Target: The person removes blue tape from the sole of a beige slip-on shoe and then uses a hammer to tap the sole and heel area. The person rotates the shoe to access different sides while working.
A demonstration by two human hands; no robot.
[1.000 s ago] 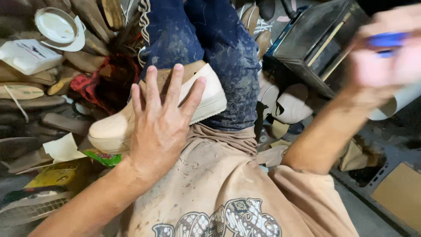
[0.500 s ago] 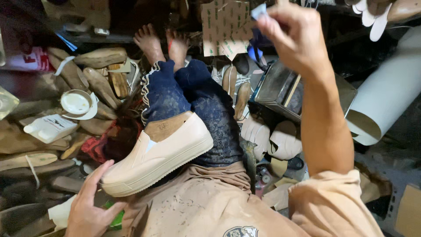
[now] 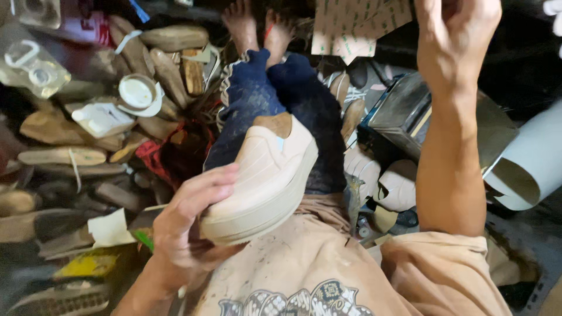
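A beige slip-on shoe (image 3: 263, 175) with a thick pale sole rests on my lap, its heel against my blue-trousered legs (image 3: 281, 99). My left hand (image 3: 187, 225) wraps around the shoe's toe, fingers over the top and side. My right hand (image 3: 456, 35) is raised high at the upper right, fingers curled, with its top cut off by the frame edge. I cannot see whether anything is in it. My bare feet (image 3: 257, 23) show at the far end of my legs.
Wooden shoe lasts (image 3: 170, 38) are piled at the left with a white round lid (image 3: 137, 93) and a white tub (image 3: 102, 120). A dark metal box (image 3: 404, 117) and pale shoe parts (image 3: 380, 181) lie at the right beside a white roll (image 3: 533, 164). Patterned card sheets (image 3: 357, 23) hang above.
My left hand went from flat on the shoe, dropped off to the lower left, and now grips the toe. My right hand rose from the right side to high up.
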